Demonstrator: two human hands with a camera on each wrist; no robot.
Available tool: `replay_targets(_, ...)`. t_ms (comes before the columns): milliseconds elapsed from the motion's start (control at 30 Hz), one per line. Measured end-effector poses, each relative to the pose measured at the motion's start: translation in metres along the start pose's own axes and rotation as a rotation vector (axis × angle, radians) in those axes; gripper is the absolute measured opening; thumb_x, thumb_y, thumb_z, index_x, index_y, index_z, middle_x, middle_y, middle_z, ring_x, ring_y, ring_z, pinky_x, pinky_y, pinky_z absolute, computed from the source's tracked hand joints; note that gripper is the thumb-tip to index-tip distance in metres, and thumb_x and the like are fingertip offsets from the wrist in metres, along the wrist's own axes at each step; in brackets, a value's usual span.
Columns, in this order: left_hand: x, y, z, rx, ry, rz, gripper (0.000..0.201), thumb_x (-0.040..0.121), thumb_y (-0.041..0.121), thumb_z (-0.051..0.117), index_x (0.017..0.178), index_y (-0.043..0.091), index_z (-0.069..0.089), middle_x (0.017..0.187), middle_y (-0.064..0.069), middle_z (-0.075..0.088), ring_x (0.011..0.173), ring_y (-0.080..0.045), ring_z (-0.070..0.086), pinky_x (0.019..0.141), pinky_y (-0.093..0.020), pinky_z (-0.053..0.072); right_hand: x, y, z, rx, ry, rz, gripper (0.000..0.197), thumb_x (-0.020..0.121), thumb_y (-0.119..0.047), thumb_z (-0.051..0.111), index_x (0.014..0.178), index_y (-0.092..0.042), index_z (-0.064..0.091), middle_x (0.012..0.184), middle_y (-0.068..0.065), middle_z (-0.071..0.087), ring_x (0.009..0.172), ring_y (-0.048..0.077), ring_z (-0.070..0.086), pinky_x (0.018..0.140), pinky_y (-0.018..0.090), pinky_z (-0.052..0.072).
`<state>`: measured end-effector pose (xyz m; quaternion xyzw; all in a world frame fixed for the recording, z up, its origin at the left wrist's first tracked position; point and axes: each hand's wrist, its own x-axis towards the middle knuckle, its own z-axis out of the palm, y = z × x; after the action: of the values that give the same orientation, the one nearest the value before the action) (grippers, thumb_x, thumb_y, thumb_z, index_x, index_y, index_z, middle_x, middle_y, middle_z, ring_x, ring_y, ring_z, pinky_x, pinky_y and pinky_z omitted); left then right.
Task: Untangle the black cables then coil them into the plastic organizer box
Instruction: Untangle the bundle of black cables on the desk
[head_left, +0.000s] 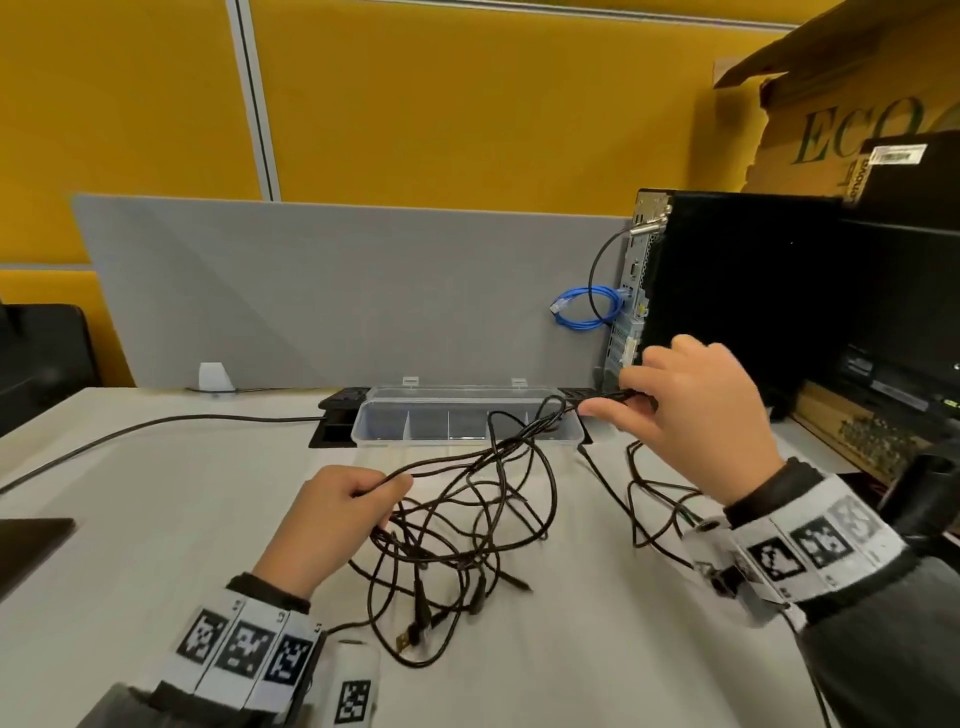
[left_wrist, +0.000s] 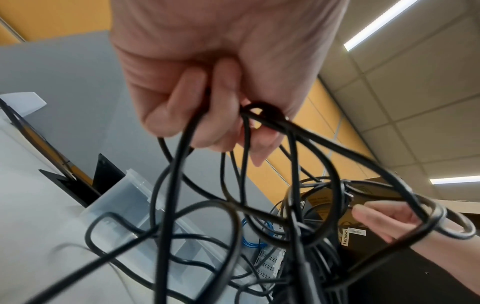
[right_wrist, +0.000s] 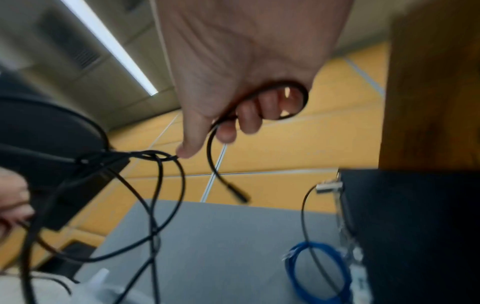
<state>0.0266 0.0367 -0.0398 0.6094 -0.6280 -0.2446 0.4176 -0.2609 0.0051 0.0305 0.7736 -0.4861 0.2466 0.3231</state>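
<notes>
My left hand is curled round a bunch of strands at the near side of the black cables, holding part of the tangle just above the table. My right hand is up and to the right, pinching one strand near its end; in the right wrist view that strand loops through my fingers and its plug tip hangs free below. The rest of the knot sags between my hands, with several plug ends dangling onto the table by my left wrist.

The plastic organizer box sits open at the far edge of the table, just behind the tangle, its compartments holding nothing that I can see, so I judge the untangling is under way and no coiling has begun.

These cables look thin, light and limp: they will not hold a shape and will snag wherever loops cross. I would hold near a plug and draw it back through the loops gently, since hard pulling would tighten the knot. How many separate cables there are I cannot tell, as the wrist views are blurred.
</notes>
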Motion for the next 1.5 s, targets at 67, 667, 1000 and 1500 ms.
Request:
replay_targets(67,0.000,-0.002,-0.001,-0.012,0.028,-0.011,0.053,0.087,0.034,0.059,0.040,0.018,0.044,0.037,0.006,0.038,0.043,-0.008,0.036,0.056,-0.027,0.033,-0.001,0.006,0.003,-0.094,-0.047,0.032,0.053,0.086,-0.062,0.037,0.060,-0.020,0.056,0.055,-0.004,0.034,0.057,0.015,0.033,0.055,0.028,0.023)
replay_targets(667,-0.011,0.011,-0.005,0.160,-0.001,0.028,0.027,0.074,0.041,0.072,0.090,0.045,0.051,0.115,0.011,0.030,0.111,-0.011,0.032,0.093,-0.031,0.033,-0.007,-0.014,0.000,0.861,-0.261,0.113,0.017,0.086,-0.036,0.053,0.078,-0.026,0.064,0.056,-0.028,0.056,0.056,-0.004,0.053,0.055,0.006,0.039)
replay_targets(1000,-0.020,0.026,0.011,0.025,-0.228,0.211,0.012,0.081,0.033,0.067,0.079,0.024,0.060,0.068,0.005,0.065,0.062,-0.003,0.058,0.064,-0.016,0.047,0.004,-0.036,0.000,0.820,-0.269,0.144,0.024,0.091,-0.035,0.052,0.075,-0.024,0.065,0.052,-0.013,0.049,0.053,-0.004,0.049,0.055,0.007,0.038)
replay_targets(1500,-0.011,0.021,0.011,-0.495,-0.132,0.068,0.024,0.098,0.014,0.038,0.087,0.010,0.059,0.099,0.001,0.067,0.092,-0.017,0.063,0.059,-0.022,0.053,0.017,-0.049,-0.004,0.429,-0.058,0.008,0.024,0.090,-0.045,0.047,0.091,-0.034,0.068,0.062,-0.015,0.034,0.067,0.006,0.032,0.070,0.031,0.021)
